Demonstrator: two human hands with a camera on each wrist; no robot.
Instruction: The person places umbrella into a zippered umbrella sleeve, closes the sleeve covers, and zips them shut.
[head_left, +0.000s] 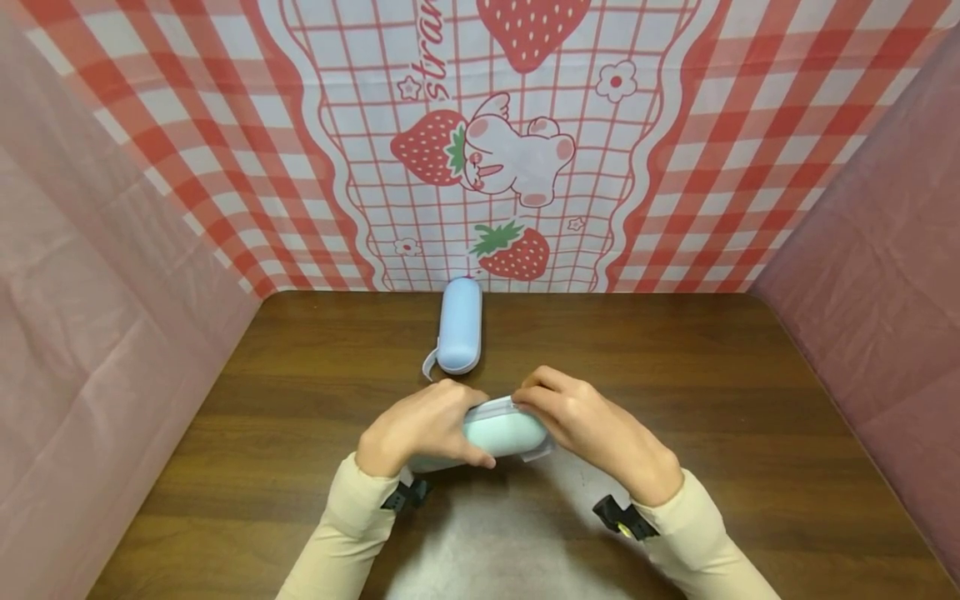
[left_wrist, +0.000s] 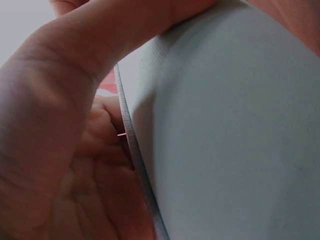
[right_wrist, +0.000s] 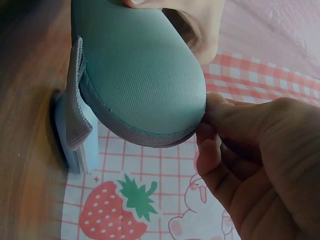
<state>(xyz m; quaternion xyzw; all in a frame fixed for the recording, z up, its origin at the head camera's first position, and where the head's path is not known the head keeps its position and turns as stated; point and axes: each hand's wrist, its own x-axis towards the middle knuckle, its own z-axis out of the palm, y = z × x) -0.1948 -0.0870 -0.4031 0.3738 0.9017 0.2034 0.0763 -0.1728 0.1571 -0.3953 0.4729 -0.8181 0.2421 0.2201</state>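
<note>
A mint green zip case (head_left: pixel 508 434), long with a rounded end, is held up over the table, zipper edge (head_left: pixel 491 408) towards the back. My left hand (head_left: pixel 427 425) grips it round the left part, thumb along the near side. In the left wrist view the smooth shell (left_wrist: pixel 240 130) lies against that hand. My right hand (head_left: pixel 592 421) pinches at the zipper edge by the rounded end. In the right wrist view its thumb and fingertips (right_wrist: pixel 214 107) meet at the grey rim; the zipper pull is hidden. A grey fabric loop (right_wrist: pixel 78 107) hangs from the case.
A light blue case (head_left: pixel 460 323) with a wrist loop (head_left: pixel 429 363) lies on the brown wooden table (head_left: pixel 315 350), near the back. Behind stands a strawberry-print checked cloth (head_left: pixel 525 183). Pink cloth walls (head_left: pixel 97 275) close both sides.
</note>
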